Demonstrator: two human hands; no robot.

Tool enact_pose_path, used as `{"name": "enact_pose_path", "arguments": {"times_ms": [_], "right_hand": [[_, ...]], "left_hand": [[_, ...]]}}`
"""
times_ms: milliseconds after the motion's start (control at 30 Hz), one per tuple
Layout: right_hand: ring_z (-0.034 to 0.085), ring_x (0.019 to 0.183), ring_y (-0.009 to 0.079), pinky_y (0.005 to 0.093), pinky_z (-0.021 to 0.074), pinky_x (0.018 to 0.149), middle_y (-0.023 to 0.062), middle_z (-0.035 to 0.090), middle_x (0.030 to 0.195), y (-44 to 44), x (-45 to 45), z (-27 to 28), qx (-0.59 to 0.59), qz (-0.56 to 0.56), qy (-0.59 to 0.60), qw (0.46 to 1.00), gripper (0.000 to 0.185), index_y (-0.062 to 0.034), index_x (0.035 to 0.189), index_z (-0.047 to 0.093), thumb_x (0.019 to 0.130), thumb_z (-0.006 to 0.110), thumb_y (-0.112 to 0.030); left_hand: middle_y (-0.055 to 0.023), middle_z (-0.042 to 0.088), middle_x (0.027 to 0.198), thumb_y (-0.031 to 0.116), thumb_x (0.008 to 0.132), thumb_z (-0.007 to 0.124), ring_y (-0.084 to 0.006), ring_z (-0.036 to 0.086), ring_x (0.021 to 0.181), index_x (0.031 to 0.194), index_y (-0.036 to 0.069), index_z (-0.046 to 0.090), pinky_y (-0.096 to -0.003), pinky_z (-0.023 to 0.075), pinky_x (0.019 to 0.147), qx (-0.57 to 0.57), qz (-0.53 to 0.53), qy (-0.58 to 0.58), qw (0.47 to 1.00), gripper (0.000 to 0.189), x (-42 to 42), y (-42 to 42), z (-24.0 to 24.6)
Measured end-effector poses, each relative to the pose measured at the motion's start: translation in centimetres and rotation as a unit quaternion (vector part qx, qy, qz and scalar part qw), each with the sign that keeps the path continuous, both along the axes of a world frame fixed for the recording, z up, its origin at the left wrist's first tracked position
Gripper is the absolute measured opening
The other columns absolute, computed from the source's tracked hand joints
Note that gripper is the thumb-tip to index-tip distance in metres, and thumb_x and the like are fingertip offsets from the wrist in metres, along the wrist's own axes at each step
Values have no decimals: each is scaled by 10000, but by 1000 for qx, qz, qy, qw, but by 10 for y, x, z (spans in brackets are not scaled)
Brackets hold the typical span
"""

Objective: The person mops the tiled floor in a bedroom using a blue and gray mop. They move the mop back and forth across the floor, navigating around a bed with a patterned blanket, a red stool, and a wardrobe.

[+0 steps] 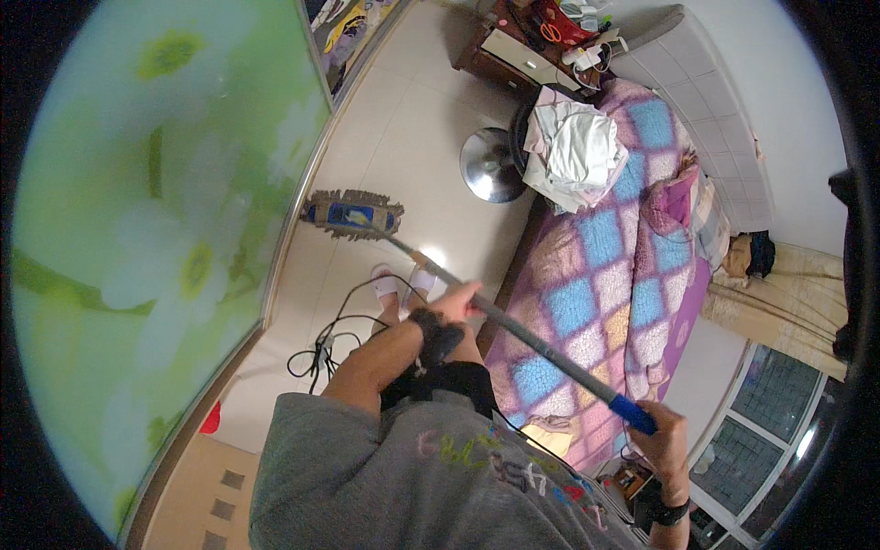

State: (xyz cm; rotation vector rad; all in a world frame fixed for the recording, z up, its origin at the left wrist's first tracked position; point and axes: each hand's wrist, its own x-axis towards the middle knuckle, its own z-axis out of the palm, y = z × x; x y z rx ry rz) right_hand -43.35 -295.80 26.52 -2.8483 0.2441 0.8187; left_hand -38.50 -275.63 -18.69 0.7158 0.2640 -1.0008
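A flat dust mop with a blue plate and a grey-brown fringed pad (354,214) lies on the tiled floor, its left end against the track of the sliding door. Its long grey handle (536,342) slants across in front of me. My left hand (462,302) is closed around the handle's middle part, below a dark band on the wrist. Higher up, my right hand (658,432) grips the blue end of the handle (631,414). My feet in pale slippers (386,280) stand just behind the mop pad.
A green floral sliding door (172,206) borders the left. Black cables (330,344) lie near my feet. A round shiny metal base (489,165) stands beside clothes (577,151) heaped by the bed. The bed has a checked blanket (574,295). Behind is a brown drawer cabinet (519,58).
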Motion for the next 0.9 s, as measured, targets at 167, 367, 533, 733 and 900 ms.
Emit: {"name": "enact_pose_path", "arguments": {"times_ms": [167, 367, 533, 733, 900], "right_hand": [[574, 621, 217, 300, 450, 563, 131, 580, 728, 20, -28, -5, -16, -14, -106, 994, 358, 19, 931, 602, 599, 726, -35], [579, 581, 285, 342, 463, 488, 136, 577, 733, 83, 2, -78, -16, 82, -219, 972, 342, -6, 980, 574, 680, 693, -117], [559, 519, 279, 350, 458, 446, 133, 542, 680, 111, 68, -136, -20, 216, -246, 945, 333, -8, 992, 551, 705, 660, -136], [536, 496, 246, 341, 430, 434, 120, 524, 620, 114, 106, -105, 8, 404, -263, 876, 372, 20, 982, 553, 657, 678, -111], [543, 529, 276, 350, 418, 471, 154, 554, 655, 79, 130, -21, 46, 461, -197, 864, 358, 27, 947, 582, 615, 696, -46]], "left_hand": [[-85, 566, 914, 5, 773, 580, -177, 573, 824, 971, 35, 482, -280, 472, 737, -77, 30, 233, 969, 223, 64, -15, 10], [-82, 546, 696, 143, 801, 531, -205, 563, 680, 737, 14, 492, -320, 483, 669, -186, 165, 80, 965, 149, 156, -24, -13], [-95, 543, 667, 151, 823, 498, -210, 536, 628, 705, 23, 498, -303, 443, 637, -155, 287, 112, 939, 174, 206, -3, -25], [-39, 509, 625, 156, 850, 470, -208, 516, 573, 623, 117, 418, -307, 444, 624, -304, 302, 44, 902, 236, 204, 7, 7], [-54, 545, 709, 134, 851, 468, -200, 536, 731, 682, 75, 461, -303, 437, 739, -356, 427, 35, 830, 179, 152, -21, 66]]}}
